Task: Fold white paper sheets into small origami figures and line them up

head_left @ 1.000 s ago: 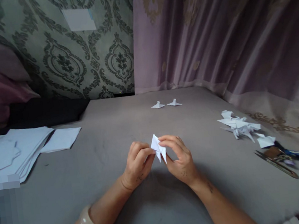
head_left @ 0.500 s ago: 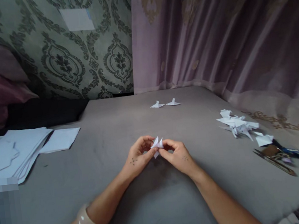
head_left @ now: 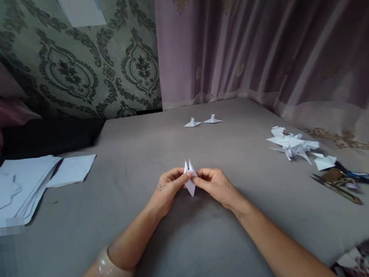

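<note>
Between my two hands is a small white folded paper figure (head_left: 191, 187), a narrow diamond with two points upward and one point down. My left hand (head_left: 170, 187) pinches its left side, the thumb lying on the front face. From the right, my right hand (head_left: 213, 183) grips it the same way, thumb on the paper. The fingers behind the paper are partly hidden. Farther back on the grey surface stand two finished-looking paper birds (head_left: 192, 122) side by side, wings spread.
White paper sheets (head_left: 31, 173) are stacked at the left, a smaller paper stack (head_left: 73, 170) beside them. At the right lie a pile of folded paper pieces (head_left: 293, 144), a blue-handled tool (head_left: 364, 177) and a pointed metal tool (head_left: 338, 190). A curtain (head_left: 213, 42) hangs behind.
The paper figure has turned in my fingers: its two points now stand upright and close together, with the lower point showing below my thumbs. The camera view has shifted slightly.
</note>
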A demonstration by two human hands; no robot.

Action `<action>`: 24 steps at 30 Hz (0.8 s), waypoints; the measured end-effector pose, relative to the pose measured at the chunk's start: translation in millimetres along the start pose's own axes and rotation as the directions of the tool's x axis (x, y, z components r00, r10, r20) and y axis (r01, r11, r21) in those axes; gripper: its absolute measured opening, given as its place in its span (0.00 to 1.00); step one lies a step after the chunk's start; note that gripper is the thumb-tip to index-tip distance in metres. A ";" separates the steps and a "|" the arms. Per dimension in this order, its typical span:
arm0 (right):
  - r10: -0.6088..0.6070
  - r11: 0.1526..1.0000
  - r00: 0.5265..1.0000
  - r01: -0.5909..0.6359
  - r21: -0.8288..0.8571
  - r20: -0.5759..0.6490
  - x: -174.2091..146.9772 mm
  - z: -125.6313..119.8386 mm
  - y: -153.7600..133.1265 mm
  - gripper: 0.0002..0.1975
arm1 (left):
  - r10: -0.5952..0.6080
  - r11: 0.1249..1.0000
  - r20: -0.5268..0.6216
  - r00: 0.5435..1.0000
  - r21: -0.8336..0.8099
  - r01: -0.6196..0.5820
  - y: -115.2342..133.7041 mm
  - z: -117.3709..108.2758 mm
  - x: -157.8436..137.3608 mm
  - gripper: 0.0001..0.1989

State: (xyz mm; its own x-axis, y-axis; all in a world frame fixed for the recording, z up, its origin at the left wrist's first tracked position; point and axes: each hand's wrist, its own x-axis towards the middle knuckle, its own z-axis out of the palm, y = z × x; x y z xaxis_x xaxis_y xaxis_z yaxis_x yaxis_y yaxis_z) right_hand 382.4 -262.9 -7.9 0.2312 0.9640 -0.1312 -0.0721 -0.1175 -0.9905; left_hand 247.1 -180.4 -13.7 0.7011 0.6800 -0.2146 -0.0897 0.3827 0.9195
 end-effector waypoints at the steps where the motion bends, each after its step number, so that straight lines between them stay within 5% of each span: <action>1: -0.008 1.000 1.000 0.008 -0.022 0.001 0.2 -0.7 0.7 0.13 | -0.008 1.000 -0.011 1.000 -0.007 0.008 0.2 0.3 0.0 0.11; 19: -0.083 0.992 0.993 0.073 -0.103 -0.090 1.2 5.8 6.2 0.08 | -0.010 0.998 -0.170 0.985 -0.066 -0.001 -3.3 4.3 0.5 0.12; 24: 0.013 1.000 0.998 -0.015 -0.018 -0.067 0.8 9.8 4.1 0.13 | -0.027 0.990 -0.245 0.969 -0.142 -0.009 -5.6 2.2 5.2 0.14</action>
State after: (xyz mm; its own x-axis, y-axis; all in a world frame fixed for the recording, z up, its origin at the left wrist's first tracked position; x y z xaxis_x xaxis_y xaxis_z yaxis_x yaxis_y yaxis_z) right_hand 372.8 -260.3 -11.7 0.2947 0.9442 -0.1470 -0.0577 -0.1360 -0.9890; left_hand 252.8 -180.4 -19.3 0.5086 0.8020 -0.3133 -0.1955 0.4619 0.8651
